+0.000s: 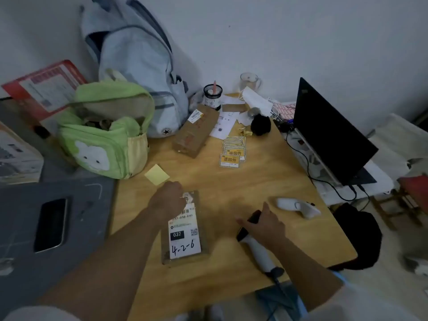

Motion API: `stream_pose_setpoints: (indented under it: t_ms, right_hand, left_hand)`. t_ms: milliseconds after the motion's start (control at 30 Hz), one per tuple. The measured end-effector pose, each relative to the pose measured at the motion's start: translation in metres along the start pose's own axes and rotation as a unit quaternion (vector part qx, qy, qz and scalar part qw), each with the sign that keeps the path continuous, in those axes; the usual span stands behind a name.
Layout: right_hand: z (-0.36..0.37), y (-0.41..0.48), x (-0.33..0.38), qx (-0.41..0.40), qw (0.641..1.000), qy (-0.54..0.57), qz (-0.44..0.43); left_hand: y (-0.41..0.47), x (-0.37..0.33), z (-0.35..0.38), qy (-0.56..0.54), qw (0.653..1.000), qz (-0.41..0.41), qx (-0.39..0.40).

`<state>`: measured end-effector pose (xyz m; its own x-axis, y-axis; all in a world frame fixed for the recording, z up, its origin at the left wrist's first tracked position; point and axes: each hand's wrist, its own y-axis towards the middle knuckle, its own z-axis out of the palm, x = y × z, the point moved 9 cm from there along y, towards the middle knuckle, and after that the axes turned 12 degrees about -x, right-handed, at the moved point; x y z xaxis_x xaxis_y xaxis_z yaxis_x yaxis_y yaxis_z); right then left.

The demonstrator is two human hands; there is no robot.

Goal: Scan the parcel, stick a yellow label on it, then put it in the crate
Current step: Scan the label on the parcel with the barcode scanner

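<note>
Wooden worktop [231, 181] against a pale wall, dim light. Far left: green bag [104, 140] and grey backpack [134, 54]; far right, a dark laptop [328, 135]. Yellow labels [234, 150] lie mid-worktop beside a second box [196, 130]. The parcel [185, 230] lies flat at the near edge (white slip upward). Left hand [168, 199] presses its far end, grip curled on it. Right hand [264, 224] rests on the scanner [257, 242], fingers closed over its head.

Both forearms are bare to the elbow; the left hand [167, 200] and right hand [266, 225] wear no gloves.
</note>
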<state>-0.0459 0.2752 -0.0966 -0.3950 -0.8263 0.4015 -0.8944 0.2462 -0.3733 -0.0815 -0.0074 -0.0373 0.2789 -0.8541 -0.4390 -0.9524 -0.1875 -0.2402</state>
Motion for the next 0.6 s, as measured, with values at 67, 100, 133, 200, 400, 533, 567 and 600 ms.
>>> stream_pose_setpoints:
  t_ms: [67,100,133,200,400,533,567,600]
  right_hand:
    - [0.007,-0.004,-0.014,-0.010,0.999,0.013,0.030]
    - [0.015,-0.008,-0.024,-0.002,0.999,0.012,0.043]
    - [0.023,-0.012,-0.032,0.012,0.999,0.005,0.053]
    - [0.037,-0.016,-0.040,0.047,0.997,-0.020,0.065]
    - [0.040,-0.016,-0.036,-0.008,0.992,-0.128,0.023]
    - [0.049,-0.018,-0.040,0.006,0.996,0.012,0.091]
    - [0.047,-0.018,-0.039,-0.001,0.995,0.030,0.100]
    - [0.044,-0.018,-0.036,-0.012,0.993,0.047,0.106]
  left_hand:
    - [-0.004,0.026,-0.010,-0.008,0.998,-0.034,-0.051]
    - [-0.011,0.039,-0.009,-0.016,0.997,-0.048,-0.056]
    - [-0.019,0.051,-0.005,-0.022,0.996,-0.068,-0.053]
    - [-0.028,0.068,0.005,-0.021,0.995,-0.095,-0.027]
    - [-0.043,0.083,0.041,-0.070,0.979,-0.132,0.135]
    - [-0.068,0.084,0.061,-0.083,0.953,-0.158,0.245]
    - [-0.074,0.085,0.064,-0.062,0.951,-0.149,0.262]
    - [-0.080,0.086,0.068,-0.050,0.950,-0.143,0.274]
